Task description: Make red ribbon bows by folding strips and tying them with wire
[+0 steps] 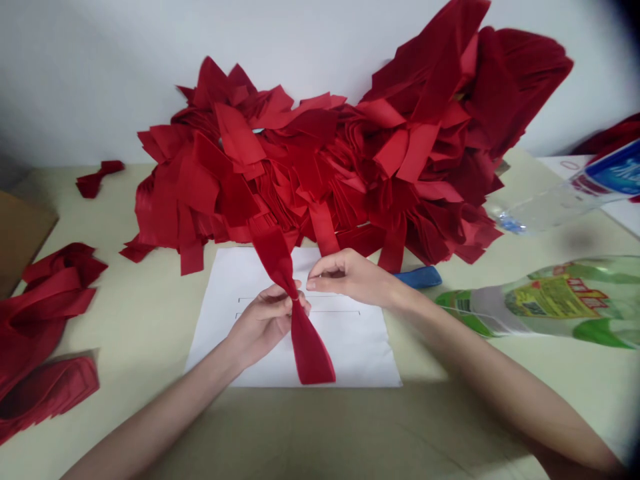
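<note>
My left hand (pixel 267 319) pinches the gathered middle of a red ribbon strip (pixel 305 337), which flares out above and below the pinch like a bow. My right hand (pixel 345 275) hovers just right of that pinch, fingers curled with thumb and forefinger close together; what they hold is too small to make out. Both hands are over a white paper sheet (pixel 360 340) with thin printed lines.
A big heap of red ribbon bows (pixel 320 153) fills the back of the table against the wall. More red strips (pixel 45 313) lie at the left. A blue object (pixel 420 277), a green-labelled bottle (pixel 550 303) and a clear bottle (pixel 565 197) lie at the right.
</note>
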Available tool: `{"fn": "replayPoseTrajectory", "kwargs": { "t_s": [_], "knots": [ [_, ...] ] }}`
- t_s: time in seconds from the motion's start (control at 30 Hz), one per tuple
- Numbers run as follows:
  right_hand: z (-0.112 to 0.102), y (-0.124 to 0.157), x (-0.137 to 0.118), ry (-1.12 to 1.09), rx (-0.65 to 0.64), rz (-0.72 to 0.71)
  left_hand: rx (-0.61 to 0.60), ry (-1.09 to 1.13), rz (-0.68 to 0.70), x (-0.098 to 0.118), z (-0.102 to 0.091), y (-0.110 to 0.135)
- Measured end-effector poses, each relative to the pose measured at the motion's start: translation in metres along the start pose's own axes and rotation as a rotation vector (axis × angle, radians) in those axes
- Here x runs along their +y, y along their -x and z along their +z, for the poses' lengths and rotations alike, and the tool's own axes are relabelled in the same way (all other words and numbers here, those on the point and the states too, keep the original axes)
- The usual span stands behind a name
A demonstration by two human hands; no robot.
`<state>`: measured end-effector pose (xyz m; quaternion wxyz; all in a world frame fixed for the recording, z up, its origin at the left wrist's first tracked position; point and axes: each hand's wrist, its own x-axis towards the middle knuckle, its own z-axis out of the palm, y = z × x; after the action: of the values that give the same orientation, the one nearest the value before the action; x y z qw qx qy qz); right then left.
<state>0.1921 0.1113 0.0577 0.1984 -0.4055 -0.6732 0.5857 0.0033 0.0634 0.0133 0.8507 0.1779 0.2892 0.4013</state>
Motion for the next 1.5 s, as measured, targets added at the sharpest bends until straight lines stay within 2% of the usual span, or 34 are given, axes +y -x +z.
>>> {"fn": "replayPoseTrajectory", "kwargs": {
  "t_s": [0.13,0.2,0.27,0.33,0.4,0.5,0.57,0.63,0.73,0.83,0.97,1.07,1.13,1.2,1.23,1.33,1.4,1.5],
  "knots": [
    [-0.004,0.004,-0.001,-0.029,-0.196,-0.026,-0.134,-0.147,-0.021,0.004,0.004,0.004],
    [-0.004,0.006,-0.003,-0.09,-0.29,-0.055,-0.231,-0.212,-0.125,0.005,0.008,0.008],
    [-0.002,0.008,-0.005,-0.126,-0.428,-0.079,-0.309,-0.287,-0.289,0.004,0.015,0.012],
    [0.001,0.01,-0.01,-0.074,-0.566,-0.078,-0.295,-0.384,-0.4,0.001,0.024,0.017],
    [0.006,0.014,-0.017,0.074,-0.625,-0.071,-0.214,-0.487,-0.419,-0.002,0.032,0.02],
    [0.016,0.026,-0.032,0.431,-0.491,-0.123,-0.037,-0.608,-0.33,-0.003,0.035,0.022],
    [0.024,0.038,-0.04,0.633,-0.288,-0.165,0.076,-0.648,-0.249,0.001,0.031,0.019],
    [0.03,0.048,-0.045,0.753,-0.12,-0.182,0.172,-0.626,-0.174,0.008,0.024,0.015],
    [0.029,0.051,-0.046,0.794,-0.01,-0.16,0.213,-0.474,-0.136,0.019,0.012,0.007],
    [0.017,0.04,-0.04,0.668,-0.018,-0.086,0.097,-0.307,-0.165,0.025,0.005,0.002],
    [0.001,0.023,-0.025,0.29,-0.206,-0.042,-0.174,-0.24,-0.179,0.025,0.006,0.004],
    [-0.001,0.016,-0.016,0.075,-0.313,-0.079,-0.342,-0.301,-0.353,0.021,0.014,0.009],
    [0.001,0.014,-0.016,0.045,-0.414,-0.11,-0.372,-0.445,-0.477,0.017,0.019,0.012],
    [0.005,0.016,-0.022,0.15,-0.474,-0.135,-0.3,-0.625,-0.473,0.014,0.021,0.015],
    [0.008,0.019,-0.026,0.25,-0.451,-0.142,-0.233,-0.7,-0.427,0.012,0.022,0.016],
    [0.023,0.032,-0.036,0.613,-0.229,-0.149,0.008,-0.84,-0.271,0.009,0.021,0.015],
    [0.035,0.042,-0.038,0.843,-0.095,-0.216,0.145,-0.887,-0.187,0.011,0.021,0.013],
    [0.049,0.051,-0.037,1.08,0.018,-0.29,0.256,-0.853,-0.09,0.017,0.022,0.009]
  ]
}}
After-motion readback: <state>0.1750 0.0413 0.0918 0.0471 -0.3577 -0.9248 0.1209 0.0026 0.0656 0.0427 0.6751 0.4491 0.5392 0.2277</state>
